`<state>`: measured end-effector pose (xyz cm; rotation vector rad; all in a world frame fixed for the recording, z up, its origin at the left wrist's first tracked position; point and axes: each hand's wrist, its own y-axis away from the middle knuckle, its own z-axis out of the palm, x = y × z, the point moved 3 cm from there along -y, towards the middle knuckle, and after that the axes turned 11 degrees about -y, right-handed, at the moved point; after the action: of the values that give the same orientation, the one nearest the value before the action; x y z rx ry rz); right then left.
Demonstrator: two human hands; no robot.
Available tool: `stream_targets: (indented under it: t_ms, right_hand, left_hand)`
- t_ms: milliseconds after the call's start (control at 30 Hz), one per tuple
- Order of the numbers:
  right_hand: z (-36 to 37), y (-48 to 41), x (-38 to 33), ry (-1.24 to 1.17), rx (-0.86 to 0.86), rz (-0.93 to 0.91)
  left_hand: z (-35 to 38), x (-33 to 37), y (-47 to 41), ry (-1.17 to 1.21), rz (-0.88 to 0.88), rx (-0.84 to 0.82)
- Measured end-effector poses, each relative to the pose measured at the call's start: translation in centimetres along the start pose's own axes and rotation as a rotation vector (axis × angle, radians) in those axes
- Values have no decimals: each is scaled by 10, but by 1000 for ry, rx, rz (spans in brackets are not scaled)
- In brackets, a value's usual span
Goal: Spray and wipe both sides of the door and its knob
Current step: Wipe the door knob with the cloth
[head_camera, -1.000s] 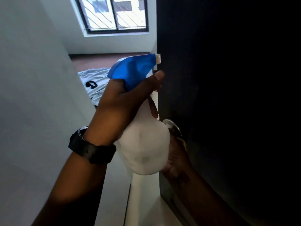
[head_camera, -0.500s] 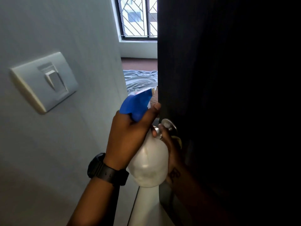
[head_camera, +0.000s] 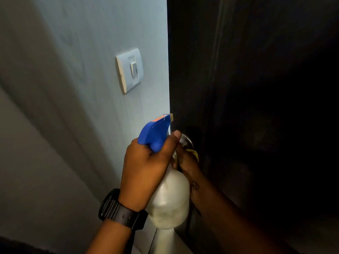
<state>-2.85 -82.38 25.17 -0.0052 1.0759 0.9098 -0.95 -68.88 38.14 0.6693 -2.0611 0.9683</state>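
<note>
The door (head_camera: 256, 88) fills the right half of the view, a dark, nearly black slab in shadow, and its near vertical edge stands against the pale blue wall (head_camera: 91, 52) on the left. Low on that edge sits the knob (head_camera: 186, 140), round and silvery, only part of it showing past the fingers in front. The left hand (head_camera: 146, 165) is wrapped round the neck of a spray bottle (head_camera: 170, 198), its back turned to the camera; the fingers are curled tight under the blue trigger head (head_camera: 154, 132), and one digit lies up along the head's side with its tip just beside the knob. The bottle is held roughly upright, its white, rounded body hanging below the fist and its nozzle pointing at the door's edge, just above the knob. The right hand (head_camera: 188, 165) reaches in from the lower right, behind the bottle, and lies at the knob from below. Its fingers are bent, and a yellow cloth (head_camera: 196, 154) shows pinched in them, bunched against the knob's lower right side. The left hand and the bottle hide most of this grip, so whether the fingers also close round the knob itself I cannot tell. A black watch (head_camera: 119, 211) sits on the left wrist. On the wall, well above the hands, is a white light switch (head_camera: 130, 70) in a rectangular plate, seen at a slant.
</note>
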Motion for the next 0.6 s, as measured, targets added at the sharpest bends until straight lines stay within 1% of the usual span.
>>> stream_targets:
  t_ms: [100,233,267,367,433,600]
  right_hand:
    - [11,11,18,67,-48,13]
    - [15,31,40,69,-92,-17]
    - [16,32,44,100,-84,-26]
    - [20,52,51,207,-135,-30]
    - [21,65,55,338,-165,-58]
    - [49,103,71,441,-125,-27]
  left_hand:
    - [-14,6,20,5,3,22]
    - [-33,8,51,-6,-4,36]
    - [-37,8,58,-17,-8,44]
    - [-50,14,80,-55,-13,66]
    - [-57,20,92,-75,-11,83]
    - [-95,32,121,-126,-44,164]
